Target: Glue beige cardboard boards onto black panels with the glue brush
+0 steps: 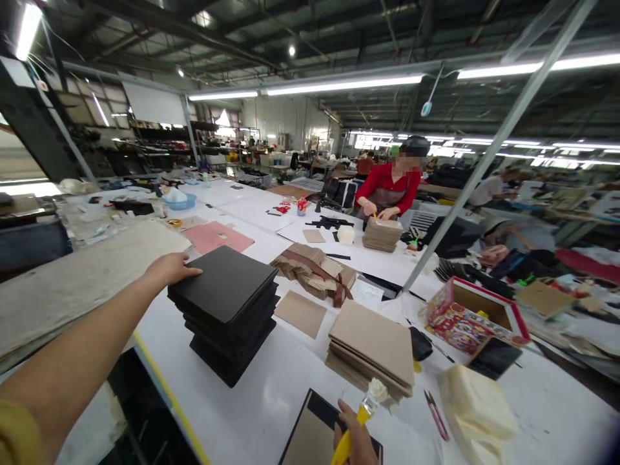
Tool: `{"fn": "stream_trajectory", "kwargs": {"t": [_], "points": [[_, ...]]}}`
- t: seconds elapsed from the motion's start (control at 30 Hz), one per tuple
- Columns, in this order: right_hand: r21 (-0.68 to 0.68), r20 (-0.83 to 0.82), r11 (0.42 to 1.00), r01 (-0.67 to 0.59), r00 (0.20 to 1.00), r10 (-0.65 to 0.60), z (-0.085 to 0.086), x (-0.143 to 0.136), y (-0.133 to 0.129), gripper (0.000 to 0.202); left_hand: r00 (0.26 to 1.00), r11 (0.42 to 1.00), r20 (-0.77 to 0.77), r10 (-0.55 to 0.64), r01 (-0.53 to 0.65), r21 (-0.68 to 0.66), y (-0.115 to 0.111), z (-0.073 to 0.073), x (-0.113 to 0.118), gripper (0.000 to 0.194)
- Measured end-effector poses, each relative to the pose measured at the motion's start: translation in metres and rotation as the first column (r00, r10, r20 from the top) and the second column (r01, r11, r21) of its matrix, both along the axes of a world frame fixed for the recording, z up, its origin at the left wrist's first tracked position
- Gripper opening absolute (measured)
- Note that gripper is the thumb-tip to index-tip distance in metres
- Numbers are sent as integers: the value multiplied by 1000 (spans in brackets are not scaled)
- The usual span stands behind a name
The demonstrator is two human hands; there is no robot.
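Observation:
My left hand rests at the left corner of a tall stack of black panels, thumb on top and fingers at the edge. In my right hand is a brush with a yellow handle and pale, clumped bristles pointing up and away. Beneath that hand lies a tan board with black edging, partly hidden by the hand and cut off by the lower frame edge. A stack of tan boards stands just beyond the brush.
A single tan sheet lies between the stacks. Red-handled snips, a cream block and a colourful box are at right. Across the table, a person in red works at another board stack. A slanted metal pole rises at right.

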State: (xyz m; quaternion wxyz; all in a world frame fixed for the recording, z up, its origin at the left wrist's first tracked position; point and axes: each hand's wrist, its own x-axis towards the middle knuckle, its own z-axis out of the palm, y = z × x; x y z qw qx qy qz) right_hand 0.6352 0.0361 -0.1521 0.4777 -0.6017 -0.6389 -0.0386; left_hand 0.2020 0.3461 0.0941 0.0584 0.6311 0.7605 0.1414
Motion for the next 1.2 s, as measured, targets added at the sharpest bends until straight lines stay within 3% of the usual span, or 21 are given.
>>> {"fn": "stream_trajectory", "kwargs": {"t": [0.07,0.13,0.23,0.27,0.3,0.37,0.47,0.5,0.57,0.67,0.73,0.83,0.9,1.0,1.1,1.2], "points": [[1,12,1000,-11,1000,11,2,4,-1,32,1000,1000,-23,-5,5,14,-5,6,-6,48],[10,44,999,-42,998,42,8,9,-3,35,1000,998,-15,18,-18,56,-20,17,-7,47],[-55,-1,997,-48,999,48,31,8,-13,33,982,989,184,-47,20,145,-58,33,-1,51],[-105,-58,994,-40,998,34,42,5,-19,31,933,982,343,-112,53,179,-75,36,3,52],[-162,-129,986,-44,991,23,53,1,-25,29,836,975,518,-182,84,206,-91,36,11,54],[-241,-293,967,-81,956,8,75,-8,-35,30,686,956,679,-260,85,280,-125,28,34,51],[-241,-532,962,-127,846,-22,91,-13,-46,28,624,960,734,-269,117,253,-171,-14,92,40],[-254,-574,963,-92,816,-73,91,-11,-49,26,601,963,759,-252,233,136,-186,-36,115,38],[-340,-572,939,44,783,-244,81,-3,-60,23,546,920,810,-215,392,-20,-216,-87,164,39],[-518,-445,822,235,747,-494,47,16,-82,25,431,780,893,-129,600,-177,-253,-173,220,36],[-591,-344,749,299,747,-569,18,29,-94,28,454,732,881,-135,645,-220,-270,-224,240,33],[-617,-170,694,372,797,-579,-24,44,-103,35,642,709,693,-328,652,-269,-282,-276,247,30],[-593,-84,698,402,831,-550,-46,49,-102,38,709,718,591,-385,633,-291,-283,-293,245,30],[-541,-21,737,405,869,-494,-66,52,-94,39,750,729,539,-383,604,-322,-279,-302,242,30],[-510,4,770,383,896,-444,-75,51,-84,38,789,740,486,-376,571,-354,-273,-305,241,29],[-532,52,755,384,904,-423,-80,48,-78,37,811,744,455,-368,550,-379,-269,-309,241,29]]}}
